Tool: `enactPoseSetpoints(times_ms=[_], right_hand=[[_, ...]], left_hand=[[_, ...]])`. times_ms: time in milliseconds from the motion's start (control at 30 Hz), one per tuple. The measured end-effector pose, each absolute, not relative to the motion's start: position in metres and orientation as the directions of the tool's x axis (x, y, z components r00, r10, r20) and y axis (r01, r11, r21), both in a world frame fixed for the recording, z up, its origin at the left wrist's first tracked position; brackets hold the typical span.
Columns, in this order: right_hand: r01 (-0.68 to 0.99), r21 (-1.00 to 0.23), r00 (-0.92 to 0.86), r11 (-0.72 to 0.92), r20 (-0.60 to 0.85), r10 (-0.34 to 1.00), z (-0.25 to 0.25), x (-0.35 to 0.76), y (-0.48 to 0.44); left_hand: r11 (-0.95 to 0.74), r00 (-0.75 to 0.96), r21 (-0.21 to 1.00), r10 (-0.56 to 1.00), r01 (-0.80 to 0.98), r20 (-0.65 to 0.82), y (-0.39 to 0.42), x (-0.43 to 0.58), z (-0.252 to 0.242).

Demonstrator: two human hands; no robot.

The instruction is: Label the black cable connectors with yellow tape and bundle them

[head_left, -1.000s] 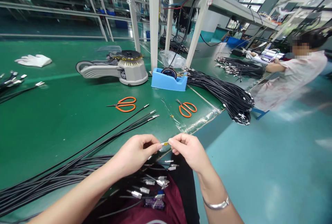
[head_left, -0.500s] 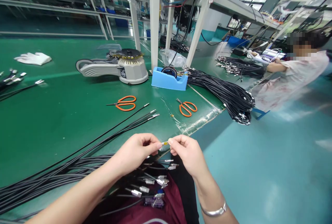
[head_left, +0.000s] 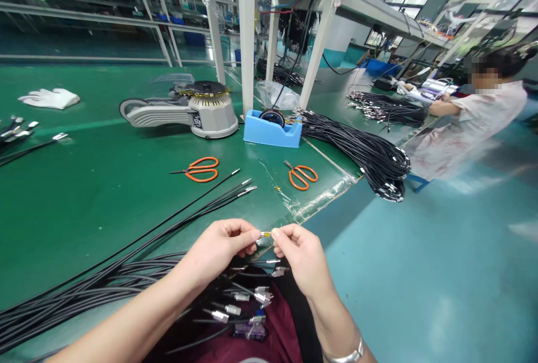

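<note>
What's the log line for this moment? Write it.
left hand: pinching small gold part | right hand: pinching same part | below: metal-tipped black cables | nearby: orange scissors

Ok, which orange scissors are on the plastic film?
The pair further right in view, lying on the clear plastic film; the other pair, further left, lies on bare green mat.

My left hand [head_left: 221, 246] pinching between thumb and forefinger, my right hand [head_left: 301, 257] pinching the same way, my fingertips [head_left: 254, 234] almost meeting, both wrists angled inward.
</note>
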State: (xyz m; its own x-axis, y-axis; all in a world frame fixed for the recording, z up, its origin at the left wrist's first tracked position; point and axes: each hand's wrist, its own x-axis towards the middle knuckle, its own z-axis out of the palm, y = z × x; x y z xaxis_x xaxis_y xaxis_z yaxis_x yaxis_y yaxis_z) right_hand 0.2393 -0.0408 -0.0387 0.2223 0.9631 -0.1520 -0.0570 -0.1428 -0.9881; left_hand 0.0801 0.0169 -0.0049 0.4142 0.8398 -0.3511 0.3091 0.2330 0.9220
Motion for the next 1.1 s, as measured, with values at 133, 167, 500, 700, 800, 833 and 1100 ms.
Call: enactPoseSetpoints(times_ms=[133, 167, 500, 700, 800, 833, 1100], right_hand=[[-0.082, -0.984, 0.214, -0.16, -0.174, 0.961, -0.039, 0.237, -0.041], [-0.079, -0.983, 0.21, -0.164, -0.178, 0.961, -0.038, 0.237, -0.042], [0.082, -0.993, 0.148, -0.087, -0.075, 0.986, -0.021, 0.25, -0.044], [0.025, -0.985, 0.176, -0.168, -0.161, 0.971, -0.018, 0.246, -0.044], [0.004, -0.985, 0.184, -0.171, -0.167, 0.969, -0.022, 0.245, -0.045], [0.007, -0.985, 0.179, -0.173, -0.169, 0.969, -0.023, 0.245, -0.045], [0.055, -0.985, 0.05, -0.163, -0.161, 0.986, -0.022, 0.251, -0.043]], left_hand=[[0.228, 0.376, 0.921, 0.862, 0.315, -0.341, 0.013, 0.078, -0.004], [0.204, 0.373, 0.92, 0.868, 0.334, -0.327, 0.012, 0.078, -0.003], [0.088, 0.551, 0.915, 0.775, 0.394, -0.311, 0.017, 0.075, 0.007], [-0.107, 0.48, 0.876, 0.864, 0.471, -0.153, 0.011, 0.078, 0.007], [-0.205, 0.459, 0.846, 0.887, 0.491, -0.052, 0.007, 0.078, 0.005], [-0.211, 0.461, 0.845, 0.886, 0.492, -0.047, 0.007, 0.077, 0.004], [-0.049, 0.576, 0.875, 0.77, 0.482, -0.275, 0.019, 0.073, 0.008]])
